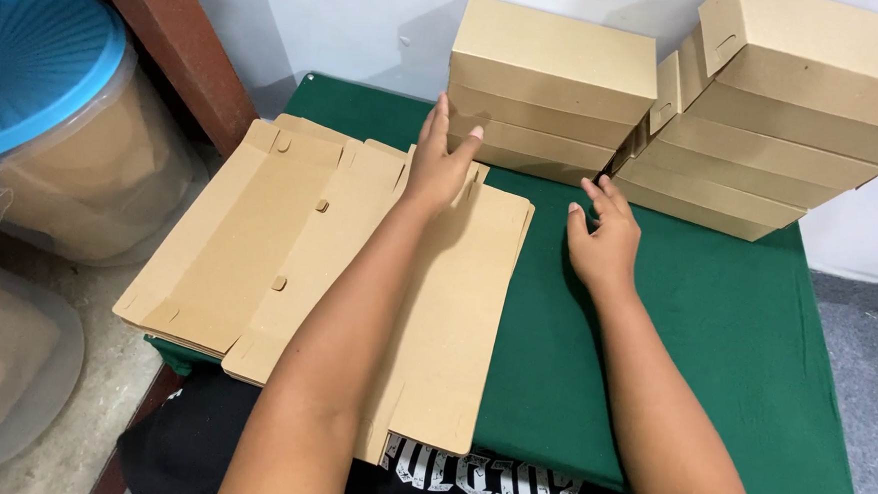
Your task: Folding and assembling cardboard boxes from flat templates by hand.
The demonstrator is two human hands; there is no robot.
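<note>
Brown flat cardboard blanks (358,273) lie on the green table (715,322). The left hand (441,162), fingers spread, rests on their far edge; at three o'clock the right hand (600,235) hovers released. Stacked folded boxes (548,82) stand at twelve o'clock, a blue-lidded tub (38,66) at nine.

A table draped in green cloth (735,323) stands against a white wall (351,22) beside a reddish-brown wooden post (184,43), with a clear plastic tub (92,179) capped by a blue lid (28,60) on the pale floor (81,399) and grey flooring (869,350) opposite.
</note>
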